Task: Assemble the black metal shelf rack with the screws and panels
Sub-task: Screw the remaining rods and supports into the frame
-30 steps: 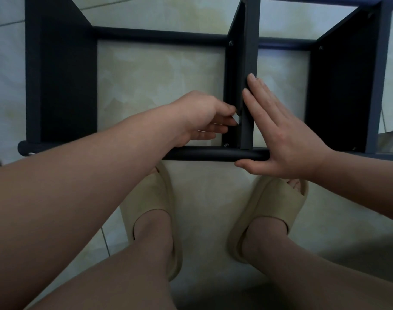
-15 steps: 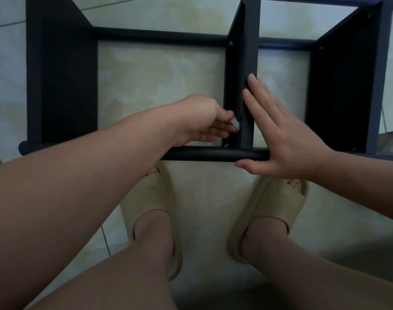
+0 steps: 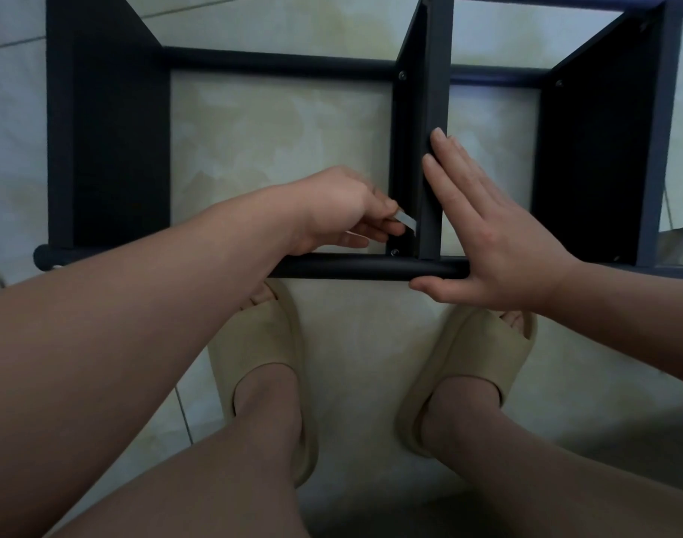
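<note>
While bracing middle panel (image 3: 437, 71) with straight-fingered right hand (image 3: 487, 242) and pinching silver tool (image 3: 405, 220) in left hand (image 3: 339, 211), probably tightening corner screw (image 3: 395, 252); next, seat tool squarely.

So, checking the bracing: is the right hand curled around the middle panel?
No, the right hand presses flat, fingers straight, against the middle panel, thumb at the front tube.

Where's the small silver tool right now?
Head view, centre: the left hand pinches the silver tool at the left face of the middle panel, just above the screw by the near tube.
</note>
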